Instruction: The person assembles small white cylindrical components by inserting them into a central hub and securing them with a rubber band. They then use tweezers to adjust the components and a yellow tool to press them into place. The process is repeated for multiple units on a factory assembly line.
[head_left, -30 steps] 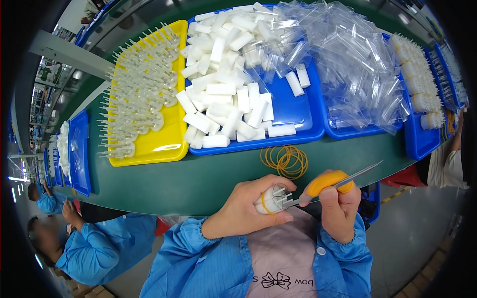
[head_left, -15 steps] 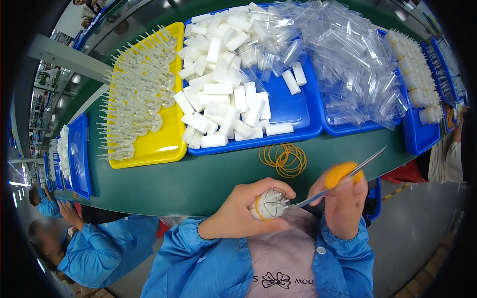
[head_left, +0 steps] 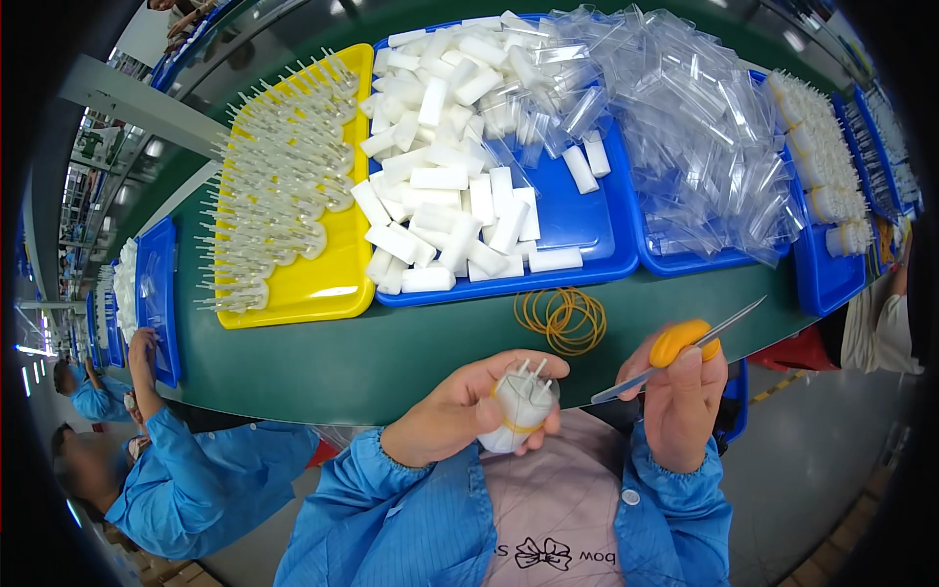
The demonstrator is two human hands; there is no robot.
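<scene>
While the left-hand grip [head_left: 469,403] pinches a white, yellow-banded cylindrical bundle [head_left: 516,419], the right-hand grip [head_left: 685,401] clasps an orange-handled metal tool [head_left: 677,342]; thin yellow bands [head_left: 575,318] sit beyond both, on green tabletop [head_left: 391,362].

Blade [head_left: 623,385] was smooth, shiny metal; grip [head_left: 677,344], semi-gloss plastic. Bundle [head_left: 511,423] looked matt w/ clear glossy film. Yellow tray [head_left: 337,289] & blue tray [head_left: 585,230] were v. glossy, smooth plastic. Blocks [head_left: 437,210] looked matt, foam-like; sleeves [head_left: 690,127], thin shiny plastic; bands [head_left: 561,323], rubbery. Tabletop [head_left: 293,362] was smooth, low-sheen. Jacket [head_left: 421,528]: matt cloth.
</scene>
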